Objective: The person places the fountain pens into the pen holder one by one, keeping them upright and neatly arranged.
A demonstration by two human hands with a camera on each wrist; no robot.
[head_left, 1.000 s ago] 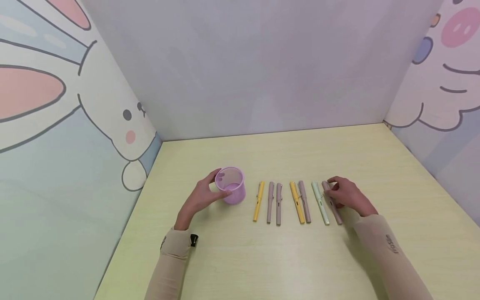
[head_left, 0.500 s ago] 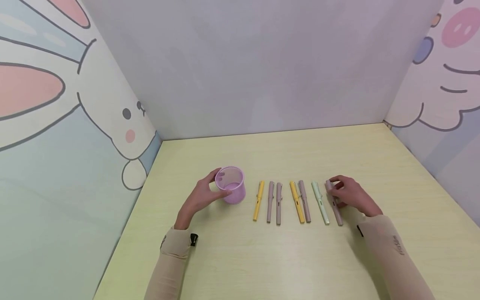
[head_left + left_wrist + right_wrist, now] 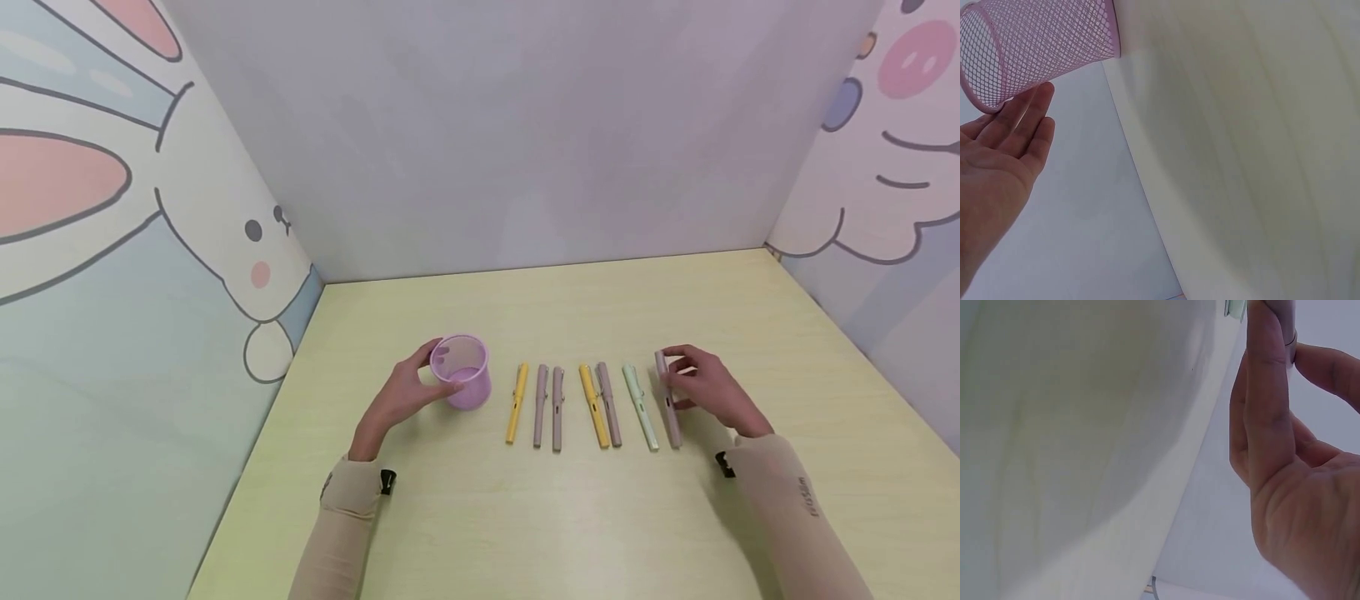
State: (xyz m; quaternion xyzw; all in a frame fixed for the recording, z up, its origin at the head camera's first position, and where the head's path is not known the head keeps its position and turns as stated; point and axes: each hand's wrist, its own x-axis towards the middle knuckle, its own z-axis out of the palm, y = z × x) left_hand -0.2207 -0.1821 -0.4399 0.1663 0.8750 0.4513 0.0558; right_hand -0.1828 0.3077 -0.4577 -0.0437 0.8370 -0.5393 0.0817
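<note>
A pink-purple mesh pen cup (image 3: 467,392) stands upright at the left of the pens. My left hand (image 3: 405,390) holds it from the left side, thumb at the front and fingers behind; in the left wrist view those fingers (image 3: 1034,119) lie along the mesh. At the right end of the row, my right hand (image 3: 705,385) pinches a mauve pen (image 3: 670,412) near its upper part. That pen's far end is tipped up, and its near end stays low at the table. Beside it lies a mint green pen (image 3: 641,408).
Two yellow pens (image 3: 517,404) and several mauve pens (image 3: 541,407) lie in a row between the cup and the mint pen. The pale wooden table (image 3: 525,517) meets a light back wall (image 3: 525,150). Cartoon-printed walls (image 3: 187,292) flank both sides.
My right hand has shifted slightly right and away, tilting up the far end of the mauve pen and swinging it more upright in view. My left hand and the cup have stayed put.
</note>
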